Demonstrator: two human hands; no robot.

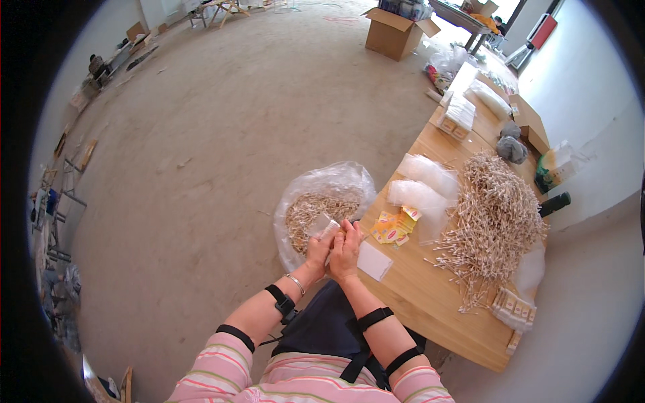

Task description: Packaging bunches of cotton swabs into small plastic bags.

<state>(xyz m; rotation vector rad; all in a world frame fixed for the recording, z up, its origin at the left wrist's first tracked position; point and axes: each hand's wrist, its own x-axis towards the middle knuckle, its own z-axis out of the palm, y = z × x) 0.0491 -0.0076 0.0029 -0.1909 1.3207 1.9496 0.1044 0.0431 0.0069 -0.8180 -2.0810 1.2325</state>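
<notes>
My left hand [318,251] and my right hand [345,252] are together in front of me, both closed on a small clear plastic bag [327,227] with what looks like a bundle of cotton swabs inside. Below them a large clear plastic sack [365,176] stands on the floor, filled with loose cotton swabs [316,207]. On the wooden table [430,295] to my right lie yellow-orange printed cards [390,227], a white rectangular card or pad [374,261] and stacks of clear plastic bags [423,193]. My fingers partly hide the bundle.
A big heap of loose cotton swabs [494,221] covers the table's right part. Packed swab bundles [514,309] lie at its near right, with more packs [458,115] at the far end. An open cardboard box [393,37] stands on the floor beyond. A wall runs along the right.
</notes>
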